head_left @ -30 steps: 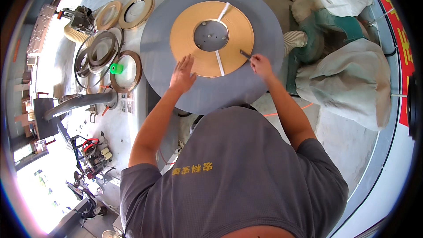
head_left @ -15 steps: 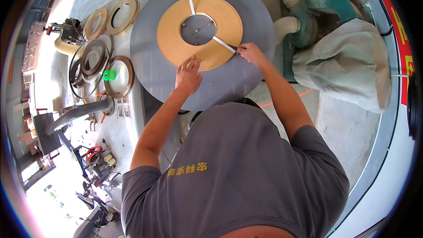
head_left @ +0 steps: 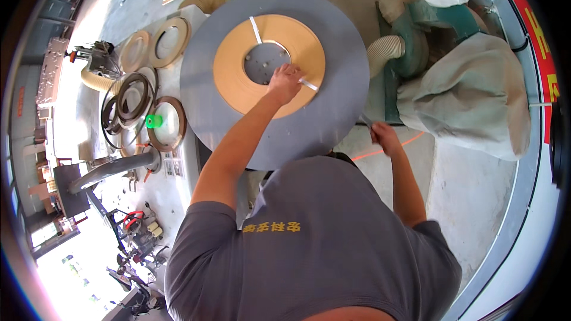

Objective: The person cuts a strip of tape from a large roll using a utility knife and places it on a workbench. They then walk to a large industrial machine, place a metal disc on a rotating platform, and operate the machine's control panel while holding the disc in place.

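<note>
A wide tan coil of edge banding (head_left: 238, 92) lies flat on a round grey turntable (head_left: 202, 53). A white strap (head_left: 255, 28) crosses its far side, and a second white strap (head_left: 308, 85) crosses its near right side. My left hand (head_left: 285, 84) is over the coil's inner rim, its fingers closed at the inner end of the second strap; the fingertips are partly hidden. Off the turntable's right edge, my right hand (head_left: 386, 138) is closed around a thin grey blade-like tool (head_left: 366, 120), slightly blurred.
To the left, a bench (head_left: 193, 142) carries several rings of banding (head_left: 172, 41) and a green roll (head_left: 154, 121). A green dust collector (head_left: 410, 53) with a ribbed hose (head_left: 385, 53) and cloth bag (head_left: 470, 95) stands at right. An orange cord (head_left: 392, 148) lies on the floor.
My right hand has drawn back from the strap's outer end, down and right past the turntable's edge. My left hand has moved from the coil's near side to the strap's inner end.
</note>
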Motion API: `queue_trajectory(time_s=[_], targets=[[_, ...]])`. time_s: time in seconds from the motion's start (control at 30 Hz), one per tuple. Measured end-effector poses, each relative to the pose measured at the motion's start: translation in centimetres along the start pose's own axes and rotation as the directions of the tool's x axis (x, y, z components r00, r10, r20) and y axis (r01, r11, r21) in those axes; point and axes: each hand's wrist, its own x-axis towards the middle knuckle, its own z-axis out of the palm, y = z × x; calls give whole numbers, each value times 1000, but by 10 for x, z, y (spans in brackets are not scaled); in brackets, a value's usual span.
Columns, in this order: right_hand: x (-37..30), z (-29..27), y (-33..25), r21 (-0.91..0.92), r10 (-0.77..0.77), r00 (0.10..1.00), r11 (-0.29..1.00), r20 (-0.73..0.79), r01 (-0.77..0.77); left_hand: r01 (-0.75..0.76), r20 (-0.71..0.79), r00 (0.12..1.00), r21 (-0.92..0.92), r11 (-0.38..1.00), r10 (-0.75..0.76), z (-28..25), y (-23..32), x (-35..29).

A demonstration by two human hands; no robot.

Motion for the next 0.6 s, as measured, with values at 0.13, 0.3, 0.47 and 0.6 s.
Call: queue_trajectory(time_s=[0.13, 0.3, 0.47, 0.6], targets=[[-41, -19, 53, 100, 118, 976, 990, -185, -101, 15, -19, 1000, -242, 970, -20, 0, -25, 15], [-95, -25, 117, 248, 340, 879, 932, -334, -266, 33, -40, 625, -996, 77, -780, -56, -73, 53], [-144, -25, 162, 356, 471, 794, 869, -385, -343, -31, -154, 560, -986, 165, -814, -148, -129, 103], [-157, -28, 196, 337, 510, 770, 853, -383, -398, 712, -43, 546, -502, 491, -837, -37, -181, 114]])
